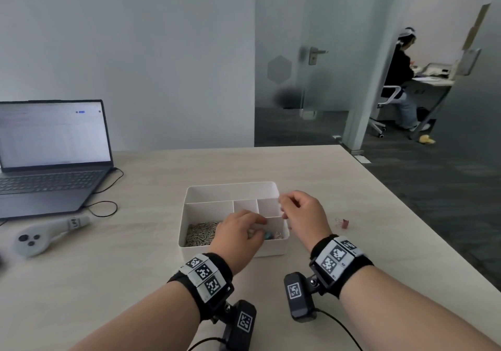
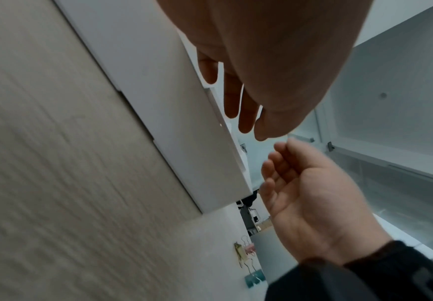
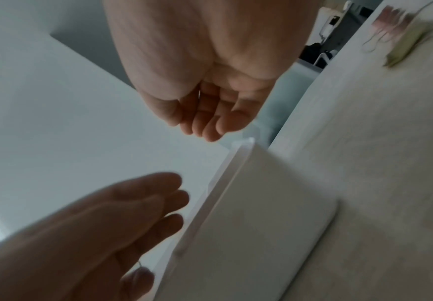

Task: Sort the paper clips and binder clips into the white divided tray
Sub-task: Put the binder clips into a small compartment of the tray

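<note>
The white divided tray (image 1: 233, 186) sits mid-table. Its front-left compartment holds a pile of silver paper clips (image 1: 200, 232). A teal binder clip (image 1: 268, 235) and a pink one (image 1: 278, 234) lie in the front-right compartment. My left hand (image 1: 238, 238) reaches down over the tray's front, its straight fingers (image 2: 246, 122) holding nothing I can see. My right hand (image 1: 301, 212) hovers above the tray's right side, fingers (image 3: 210, 126) loosely curled and empty. On the table right of the tray lie a pink binder clip (image 1: 343, 223), a yellowish one (image 2: 242, 252) and a teal one (image 2: 255, 278).
An open laptop (image 1: 51, 155) with its cable stands at the far left. A grey handheld controller (image 1: 40, 235) lies in front of it. The table's right edge (image 1: 406, 201) runs diagonally past the loose clips. A person sits at a desk beyond the glass door.
</note>
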Tool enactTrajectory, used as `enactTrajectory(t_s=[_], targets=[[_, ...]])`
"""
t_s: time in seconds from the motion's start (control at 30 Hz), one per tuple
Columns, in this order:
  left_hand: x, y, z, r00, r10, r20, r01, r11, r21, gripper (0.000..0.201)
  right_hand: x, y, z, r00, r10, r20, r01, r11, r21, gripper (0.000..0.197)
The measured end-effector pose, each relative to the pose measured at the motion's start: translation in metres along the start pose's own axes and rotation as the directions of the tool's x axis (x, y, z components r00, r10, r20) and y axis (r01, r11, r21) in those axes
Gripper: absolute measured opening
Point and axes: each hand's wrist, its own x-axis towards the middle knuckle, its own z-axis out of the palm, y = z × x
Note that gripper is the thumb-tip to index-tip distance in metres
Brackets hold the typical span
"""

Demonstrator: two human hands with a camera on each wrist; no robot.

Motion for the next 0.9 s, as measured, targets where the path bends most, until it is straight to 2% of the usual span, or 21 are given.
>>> enactTrajectory(t_s=[0.1, 0.2, 0.27, 0.37, 0.43, 0.53, 0.67, 0.8, 0.9], targets=[[0.0, 0.01, 0.01, 0.997, 0.071, -0.022, -0.072, 0.995, -0.074, 0.017, -0.001, 0.024, -0.039, 0.995, 0.044, -0.087, -0.048, 0.998, -0.04, 0.021], [-0.001, 0.027, 0.023, 0.99, 0.14, -0.011, -0.14, 0.983, -0.121, 0.017, 0.002, 0.058, -0.079, 0.976, 0.164, -0.141, -0.176, 0.981, -0.08, 0.018], [-0.001, 0.038, 0.033, 0.989, 0.148, 0.022, -0.143, 0.979, -0.148, 0.016, 0.005, 0.077, -0.1, 0.958, 0.243, -0.152, -0.26, 0.96, -0.105, 0.017], [-0.001, 0.053, 0.05, 0.987, 0.138, 0.085, -0.122, 0.978, -0.169, 0.016, 0.01, 0.097, -0.119, 0.941, 0.315, -0.125, -0.335, 0.921, -0.201, 0.023], [-0.002, 0.064, 0.061, 0.978, 0.122, 0.167, -0.093, 0.981, -0.168, 0.018, 0.014, 0.102, -0.122, 0.937, 0.347, -0.037, -0.344, 0.902, -0.26, 0.033], [0.002, 0.075, 0.076, 0.939, 0.068, 0.338, -0.054, 0.997, -0.05, 0.036, 0.021, 0.098, -0.121, 0.945, 0.301, 0.131, -0.224, 0.883, -0.411, 0.049], [0.022, 0.081, 0.095, 0.885, -0.059, 0.463, 0.01, 0.994, 0.109, 0.06, 0.022, 0.088, -0.118, 0.907, 0.265, 0.328, -0.088, 0.879, -0.468, 0.057], [0.039, 0.082, 0.113, 0.841, -0.159, 0.517, 0.076, 0.981, 0.178, 0.073, 0.013, 0.094, -0.122, 0.889, 0.252, 0.383, -0.021, 0.857, -0.515, 0.066], [0.038, 0.087, 0.118, 0.837, -0.141, 0.528, 0.012, 0.971, 0.24, 0.067, 0.008, 0.093, -0.122, 0.877, 0.204, 0.434, 0.084, 0.826, -0.558, 0.059]])
